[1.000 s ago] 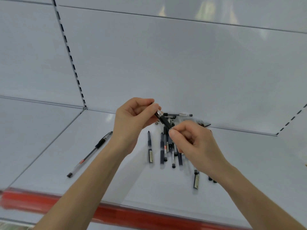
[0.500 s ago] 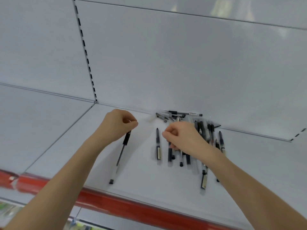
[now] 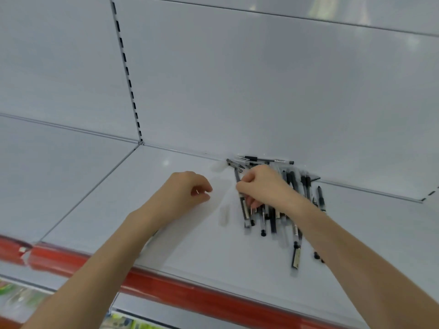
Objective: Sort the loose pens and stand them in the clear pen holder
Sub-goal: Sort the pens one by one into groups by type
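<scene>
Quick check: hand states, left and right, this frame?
Left hand: loosely curled, holding nothing.
Right hand: pinching a pen at the pile's edge.

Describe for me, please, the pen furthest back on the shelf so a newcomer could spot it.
Find where the white shelf meets the back panel. Beyond the right hand, behind the pen pile, the rearmost pen lies crosswise along that panel, whereas its neighbours point toward the shelf's front edge.
</scene>
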Demonstrator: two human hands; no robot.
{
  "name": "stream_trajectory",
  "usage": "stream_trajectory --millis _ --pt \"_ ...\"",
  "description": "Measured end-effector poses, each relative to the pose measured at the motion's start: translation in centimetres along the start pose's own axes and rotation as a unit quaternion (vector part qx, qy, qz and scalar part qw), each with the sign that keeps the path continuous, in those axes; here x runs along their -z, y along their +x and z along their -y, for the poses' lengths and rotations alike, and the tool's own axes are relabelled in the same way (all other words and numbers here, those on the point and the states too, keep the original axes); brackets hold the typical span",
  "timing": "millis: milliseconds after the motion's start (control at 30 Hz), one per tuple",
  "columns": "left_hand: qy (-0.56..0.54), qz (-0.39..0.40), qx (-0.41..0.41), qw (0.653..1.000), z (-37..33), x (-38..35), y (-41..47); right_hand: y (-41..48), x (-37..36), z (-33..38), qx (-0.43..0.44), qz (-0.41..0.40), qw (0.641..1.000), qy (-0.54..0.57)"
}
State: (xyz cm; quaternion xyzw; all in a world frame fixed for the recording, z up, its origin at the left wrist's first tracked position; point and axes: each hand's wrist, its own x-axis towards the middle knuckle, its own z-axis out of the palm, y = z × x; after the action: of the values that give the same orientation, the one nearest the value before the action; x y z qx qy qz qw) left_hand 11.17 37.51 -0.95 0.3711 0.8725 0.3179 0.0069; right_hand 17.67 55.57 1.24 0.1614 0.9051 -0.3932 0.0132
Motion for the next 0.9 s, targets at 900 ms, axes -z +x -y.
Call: stream_trajectory --millis 900 --pt "-0.632 0.042 0.126 0.763 -6.8 0.4 1.7 -9.9 3.0 -1.3 0.168 -0.143 0.963 0.156"
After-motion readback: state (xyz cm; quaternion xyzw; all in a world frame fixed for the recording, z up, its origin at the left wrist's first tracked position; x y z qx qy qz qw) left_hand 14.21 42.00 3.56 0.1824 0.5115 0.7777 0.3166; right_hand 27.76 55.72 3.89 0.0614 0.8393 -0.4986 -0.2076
